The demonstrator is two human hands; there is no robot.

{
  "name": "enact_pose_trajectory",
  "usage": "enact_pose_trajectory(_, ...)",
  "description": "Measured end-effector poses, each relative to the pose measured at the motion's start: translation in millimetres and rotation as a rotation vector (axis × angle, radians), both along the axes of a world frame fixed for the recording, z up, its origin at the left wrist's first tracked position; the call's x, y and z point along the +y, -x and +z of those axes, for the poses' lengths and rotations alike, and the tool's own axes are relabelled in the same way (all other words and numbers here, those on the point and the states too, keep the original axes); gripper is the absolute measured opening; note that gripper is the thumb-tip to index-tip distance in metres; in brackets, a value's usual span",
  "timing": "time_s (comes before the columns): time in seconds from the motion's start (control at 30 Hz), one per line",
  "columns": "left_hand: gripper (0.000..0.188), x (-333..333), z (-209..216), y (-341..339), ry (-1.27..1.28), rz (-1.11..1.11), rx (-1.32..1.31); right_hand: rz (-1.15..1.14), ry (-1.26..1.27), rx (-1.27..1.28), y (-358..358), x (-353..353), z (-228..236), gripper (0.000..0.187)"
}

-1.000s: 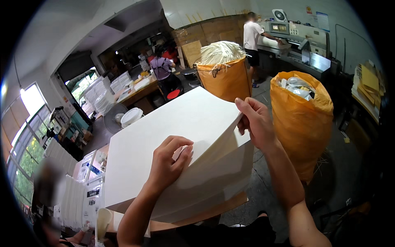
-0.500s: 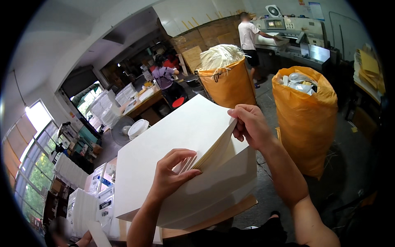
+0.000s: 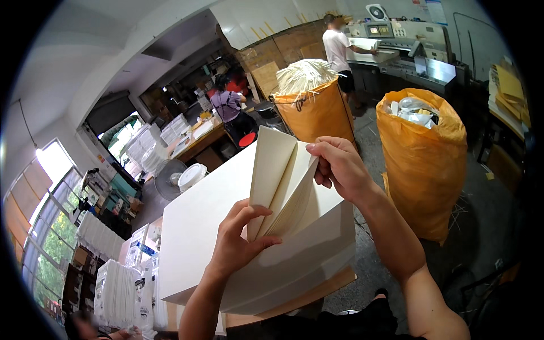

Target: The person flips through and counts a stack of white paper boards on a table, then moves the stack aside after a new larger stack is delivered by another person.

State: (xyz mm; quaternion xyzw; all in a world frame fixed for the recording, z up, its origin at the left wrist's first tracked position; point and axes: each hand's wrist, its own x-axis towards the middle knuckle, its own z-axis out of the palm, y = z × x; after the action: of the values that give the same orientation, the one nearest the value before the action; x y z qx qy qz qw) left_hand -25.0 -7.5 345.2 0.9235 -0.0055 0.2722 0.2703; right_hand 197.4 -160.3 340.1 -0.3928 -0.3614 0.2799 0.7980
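1. White paper sheets [image 3: 283, 187], a lifted bundle of them, stand bent upward in front of me, rising off the big stack of white paper [image 3: 204, 226] underneath.
2. My right hand [image 3: 340, 167] is closed on the top far edge of that lifted bundle, fingers curled over it and thumb on the near side, holding it up.
3. My left hand [image 3: 238, 238] is half closed, its fingers pushed in under the raised sheets near their lower edge and its thumb pressing against their face, so the bundle fans open between my two hands.
4. The stack is thick and lies flat on a brown board [image 3: 317, 289], whose edge shows just below the paper on the near right side.
5. Two tall orange sacks stand on the floor beyond the stack: the near sack [image 3: 425, 164] is to my right, stuffed with white scraps, and the far sack [image 3: 317, 113] is topped with pale paper strips.
6. A person in a white shirt [image 3: 337, 51] stands at a grey machine [image 3: 396, 51] at the back of the room.
7. Another person in a purple top [image 3: 226, 105] is at a table further left.
8. Smaller piles of white paper [image 3: 119, 283] sit low on my left, beside the windows.
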Motion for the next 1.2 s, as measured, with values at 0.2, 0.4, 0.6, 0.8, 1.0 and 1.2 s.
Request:
enact_pose_trajectory(0.2,0.047,12.9,-7.3,0.5,0.164,-0.093,0.01,0.007,0.009,-0.031,-4.6,-5.1,-3.5,0.03)
enact_pose_trajectory(0.4,0.036,2.3,-6.9,0.2,0.314,0.028,-0.102,-0.572,0.191,-0.602,2.9,5.7,-7.4,0.037)
enact_pose_trajectory(0.6,0.044,3.9,1.1,1.8,-0.108,-0.079,-0.008,-0.047,-0.004,0.02,0.8,3.8,1.1,0.03)
enact_pose_trajectory(0.8,0.051,7.9,-3.0,3.0,-0.014,-0.064,-0.003,-0.021,-0.027,0.02,-1.4,1.4,-4.8,0.031)
enact_pose_trajectory(1.0,0.032,-4.1,0.9,0.3,-0.006,-0.006,-0.103,-0.292,0.099,-0.322,5.6,1.7,-4.6,0.032)
enact_pose_trajectory(1.2,0.043,-7.5,4.2,0.6,-0.109,-0.043,-0.021,-0.034,-0.062,0.046,-0.6,3.2,-5.2,0.031)
